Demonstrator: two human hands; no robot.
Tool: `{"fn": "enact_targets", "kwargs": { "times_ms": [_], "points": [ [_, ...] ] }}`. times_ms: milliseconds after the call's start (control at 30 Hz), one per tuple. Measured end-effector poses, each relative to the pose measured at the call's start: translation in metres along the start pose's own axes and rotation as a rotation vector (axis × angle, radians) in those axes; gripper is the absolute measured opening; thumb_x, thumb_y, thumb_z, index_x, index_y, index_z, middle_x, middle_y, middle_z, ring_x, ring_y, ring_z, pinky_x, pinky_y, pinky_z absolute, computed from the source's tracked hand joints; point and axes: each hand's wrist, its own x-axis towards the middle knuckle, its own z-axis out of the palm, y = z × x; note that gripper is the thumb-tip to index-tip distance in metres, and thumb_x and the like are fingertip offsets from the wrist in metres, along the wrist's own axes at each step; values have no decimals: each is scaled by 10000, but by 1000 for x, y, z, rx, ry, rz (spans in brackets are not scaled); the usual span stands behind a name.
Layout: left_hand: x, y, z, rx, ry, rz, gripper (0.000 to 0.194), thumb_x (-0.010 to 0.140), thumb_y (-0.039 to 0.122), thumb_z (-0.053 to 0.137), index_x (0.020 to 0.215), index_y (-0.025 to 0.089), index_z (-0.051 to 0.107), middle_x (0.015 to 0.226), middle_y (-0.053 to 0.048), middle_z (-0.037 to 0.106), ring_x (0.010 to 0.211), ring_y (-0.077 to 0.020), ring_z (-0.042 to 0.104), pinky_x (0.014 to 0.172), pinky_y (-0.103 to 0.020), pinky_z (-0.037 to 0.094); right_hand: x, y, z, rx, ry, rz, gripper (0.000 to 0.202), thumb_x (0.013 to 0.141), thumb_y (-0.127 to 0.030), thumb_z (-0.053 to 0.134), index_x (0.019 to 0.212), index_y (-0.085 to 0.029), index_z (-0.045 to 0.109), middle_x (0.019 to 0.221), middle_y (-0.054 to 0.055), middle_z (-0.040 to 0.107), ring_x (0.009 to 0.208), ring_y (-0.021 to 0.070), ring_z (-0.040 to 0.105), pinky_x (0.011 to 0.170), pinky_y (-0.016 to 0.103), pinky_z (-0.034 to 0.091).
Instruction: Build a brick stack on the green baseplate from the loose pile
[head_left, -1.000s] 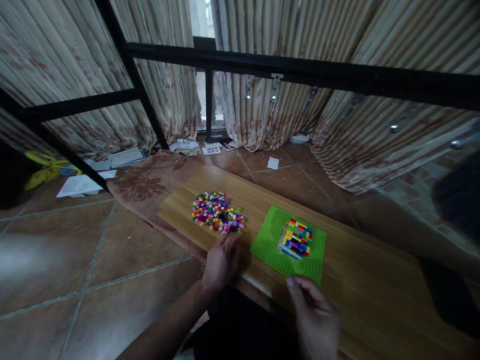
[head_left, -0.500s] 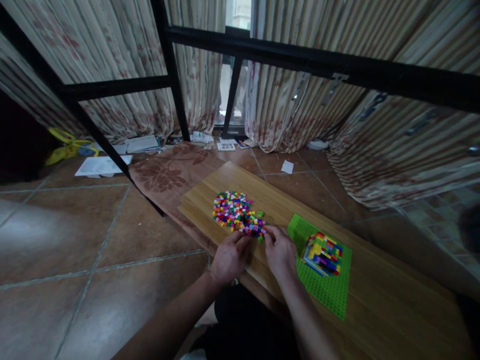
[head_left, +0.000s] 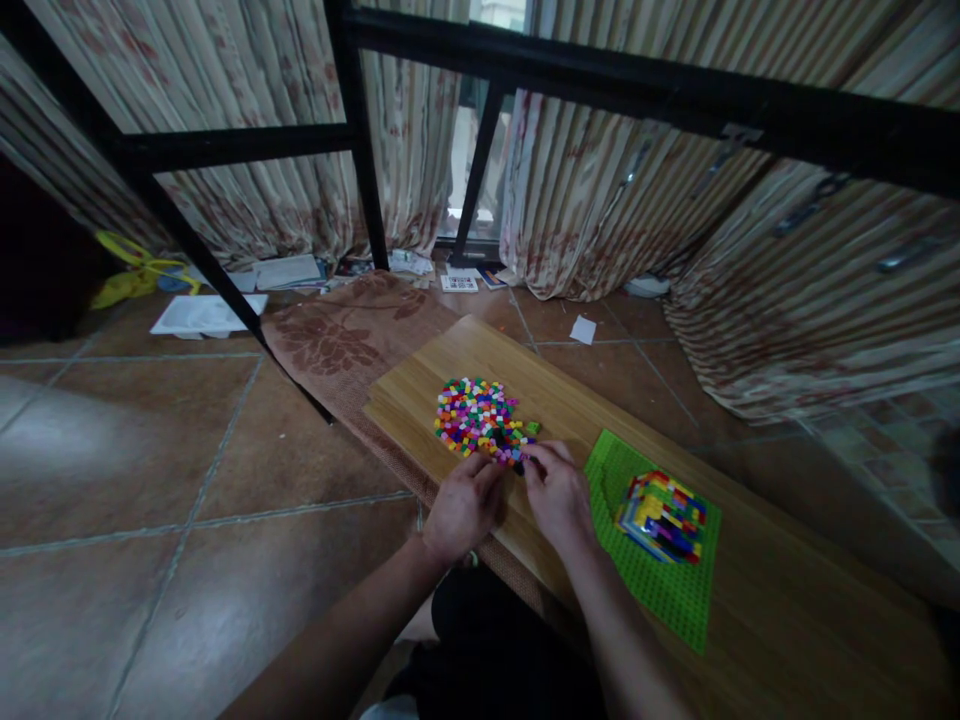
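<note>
A pile of small, many-coloured toy bricks [head_left: 472,412] lies on the wooden table. My left hand [head_left: 463,508] is at the pile's near edge, fingers bent and pressed together; whatever they hold is hidden. Close beside it, my right hand [head_left: 559,492] pinches at a small purple-pink toy brick [head_left: 525,456] on the pile's right side. A lone green brick [head_left: 532,427] lies just beyond the right fingertips. Right of that hand is a green studded baseplate [head_left: 686,605], bearing a blocky multicoloured brick build [head_left: 664,515].
The wooden table [head_left: 795,590] runs from upper left to lower right, with a brown patterned cloth [head_left: 337,335] under its far-left end. Black metal bars [head_left: 600,70] cross in front of striped curtains. Papers and a white tray [head_left: 206,315] lie on the tiled floor.
The camera view has shifted slightly, so the table things appear a little further right. Both hands stay at the pile's near edge, with the right fingers slightly closer to the bricks.
</note>
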Motion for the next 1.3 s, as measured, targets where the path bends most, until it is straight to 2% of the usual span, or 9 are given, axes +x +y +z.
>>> {"fn": "enact_targets", "kwargs": {
  "times_ms": [100, 233, 367, 500, 633, 767, 933, 1067, 1300],
  "points": [
    [-1, 0, -1, -23, -10, 3, 207, 918, 181, 435, 1009, 182, 621, 1002, -69, 585, 912, -152, 588, 835, -286, 514, 5, -5, 6, -62, -53, -50, 270, 810, -153, 521, 1009, -207, 695, 1011, 83, 613, 977, 222, 591, 873, 338, 471],
    [0, 1, -2, -13, -17, -4, 206, 921, 188, 431, 1019, 184, 612, 1024, -72, 583, 935, -157, 583, 846, -290, 506, 10, -5, 8, -130, -89, -13, 285, 787, -133, 547, 1031, -176, 690, 1004, 107, 607, 975, 249, 592, 874, 359, 472],
    [0, 2, -1, 2, -9, -4, 194, 922, 202, 433, 990, 181, 614, 1004, -72, 588, 915, -158, 590, 832, -287, 506, 15, -6, 9, -129, -87, 23, 236, 802, -122, 535, 949, -189, 708, 973, 97, 623, 928, 237, 607, 862, 358, 478],
    [2, -1, -2, -24, 19, 18, 194, 901, 177, 456, 1006, 189, 620, 1020, -69, 598, 943, -159, 596, 843, -284, 509, 10, -13, 8, -39, -29, 48, 218, 831, -161, 539, 953, -196, 716, 978, 91, 625, 928, 220, 605, 865, 339, 479],
    [4, 4, -5, -60, 60, -25, 227, 863, 171, 501, 1056, 193, 617, 1049, -67, 624, 958, -168, 614, 843, -297, 514, -14, -23, -6, 202, 119, 89, 262, 889, -220, 486, 1039, -196, 699, 1004, 87, 635, 947, 188, 611, 854, 303, 490],
    [-1, 30, 3, -219, 60, -150, 258, 873, 230, 504, 1108, 190, 604, 1001, -60, 662, 913, -172, 638, 819, -304, 519, -60, -25, -24, 401, 283, 227, 236, 896, -293, 513, 1023, -214, 695, 968, 61, 667, 865, 162, 632, 737, 265, 514],
    [-9, 78, 35, -624, -167, -287, 280, 883, 325, 524, 1114, 194, 614, 947, -39, 697, 853, -159, 653, 776, -266, 518, -110, -10, -40, 534, 437, 383, 171, 851, -303, 606, 957, -218, 710, 931, 43, 706, 863, 167, 650, 760, 280, 524],
    [1, 106, 56, -806, -239, -379, 209, 835, 295, 582, 968, 162, 675, 861, -34, 698, 814, -154, 638, 761, -251, 505, -125, 4, -52, 560, 518, 422, 154, 831, -286, 640, 954, -226, 712, 936, 34, 714, 863, 160, 654, 763, 278, 526],
    [15, 132, 73, -904, -289, -298, 129, 812, 245, 614, 861, 154, 691, 831, -25, 700, 802, -142, 644, 775, -242, 510, -129, 28, -71, 452, 602, 381, 188, 866, -292, 597, 1006, -248, 714, 981, 32, 709, 913, 165, 656, 825, 306, 506]
  ]
}}
